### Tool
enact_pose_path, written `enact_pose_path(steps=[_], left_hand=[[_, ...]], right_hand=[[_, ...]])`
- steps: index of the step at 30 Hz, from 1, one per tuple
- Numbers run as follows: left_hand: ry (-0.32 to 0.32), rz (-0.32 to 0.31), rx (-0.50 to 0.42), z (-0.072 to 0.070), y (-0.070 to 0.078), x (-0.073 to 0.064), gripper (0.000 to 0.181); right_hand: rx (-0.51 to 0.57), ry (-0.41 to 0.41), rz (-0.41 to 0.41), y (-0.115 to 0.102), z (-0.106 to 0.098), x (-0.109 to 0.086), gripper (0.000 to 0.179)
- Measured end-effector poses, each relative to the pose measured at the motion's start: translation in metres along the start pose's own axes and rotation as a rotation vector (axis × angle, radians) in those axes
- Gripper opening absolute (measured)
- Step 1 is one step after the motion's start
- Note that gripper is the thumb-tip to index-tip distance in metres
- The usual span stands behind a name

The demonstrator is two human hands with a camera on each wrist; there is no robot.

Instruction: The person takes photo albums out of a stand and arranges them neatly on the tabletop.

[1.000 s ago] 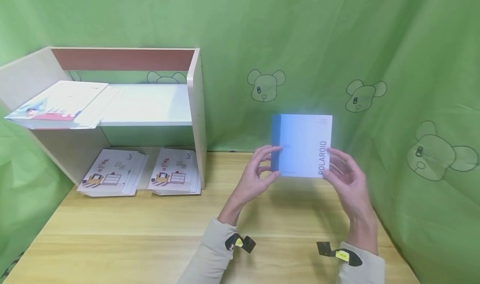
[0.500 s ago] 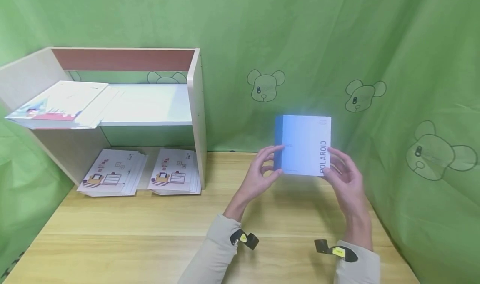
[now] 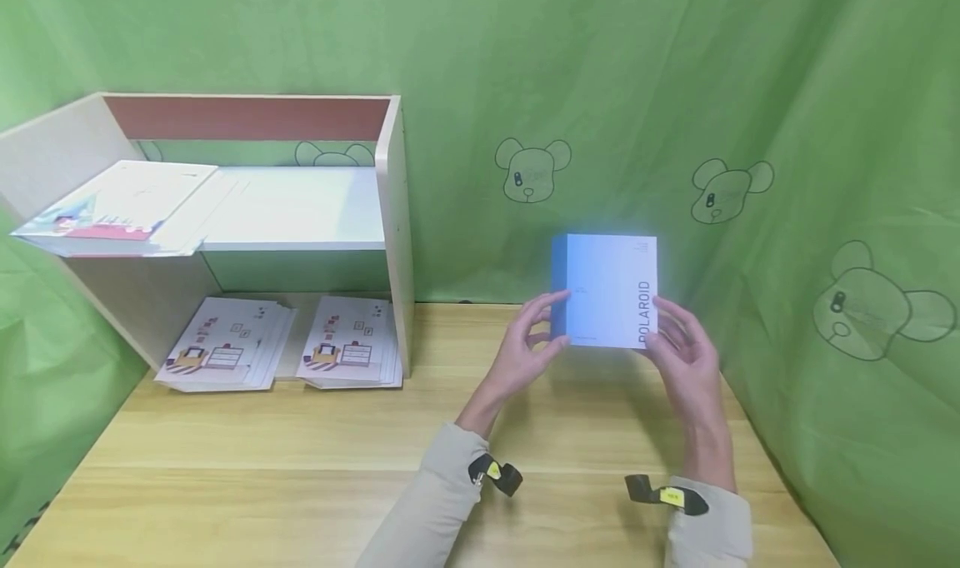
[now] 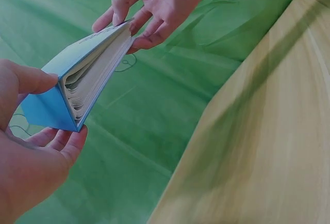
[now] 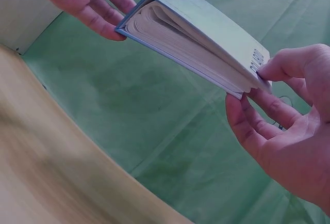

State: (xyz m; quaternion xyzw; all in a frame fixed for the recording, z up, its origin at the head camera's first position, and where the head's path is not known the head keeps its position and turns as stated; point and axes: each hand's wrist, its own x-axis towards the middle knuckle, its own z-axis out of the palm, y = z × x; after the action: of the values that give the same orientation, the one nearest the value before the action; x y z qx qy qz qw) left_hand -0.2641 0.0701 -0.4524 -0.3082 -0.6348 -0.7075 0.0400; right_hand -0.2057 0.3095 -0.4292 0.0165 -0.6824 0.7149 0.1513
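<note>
A thick, square photo album point(image 3: 611, 301) with POLAROID printed along its right edge is held up over the table by both hands. Its cover shades from blue at the broad spine to near white. At the spine side, the left hand point(image 3: 517, 351) pinches it between thumb and fingers. The right hand point(image 3: 686, 364) grips the opposite edge, thumb by the lettering. From the left wrist, the album point(image 4: 77, 79) shows its wedge of pale pages between spread covers. In the right wrist view, the right hand's thumb point(image 5: 294, 61) presses the front cover while other fingers support the back.
At the left stands a two-level shelf point(image 3: 393, 218). A stack of booklets point(image 3: 142, 197) lies on its upper board, and two stacks with drawn furniture, one left point(image 3: 217, 347) and one right point(image 3: 348, 343), lie below. Green cloth point(image 3: 630, 68) with bear heads hangs behind the wooden table point(image 3: 247, 468).
The album looks slightly smaller, having moved a little farther from the head camera. Both hands have drawn slightly closer together, still gripping its two sides.
</note>
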Motion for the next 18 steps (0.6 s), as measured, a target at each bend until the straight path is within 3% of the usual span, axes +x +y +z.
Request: enact_pose_path(steps=[18], left_hand=[[0.028,-0.075,-0.038,0.012,-0.026,0.000,0.068]], right_hand=[[0.138,0.024,0.015,0.028,-0.008,0.010,0.054]])
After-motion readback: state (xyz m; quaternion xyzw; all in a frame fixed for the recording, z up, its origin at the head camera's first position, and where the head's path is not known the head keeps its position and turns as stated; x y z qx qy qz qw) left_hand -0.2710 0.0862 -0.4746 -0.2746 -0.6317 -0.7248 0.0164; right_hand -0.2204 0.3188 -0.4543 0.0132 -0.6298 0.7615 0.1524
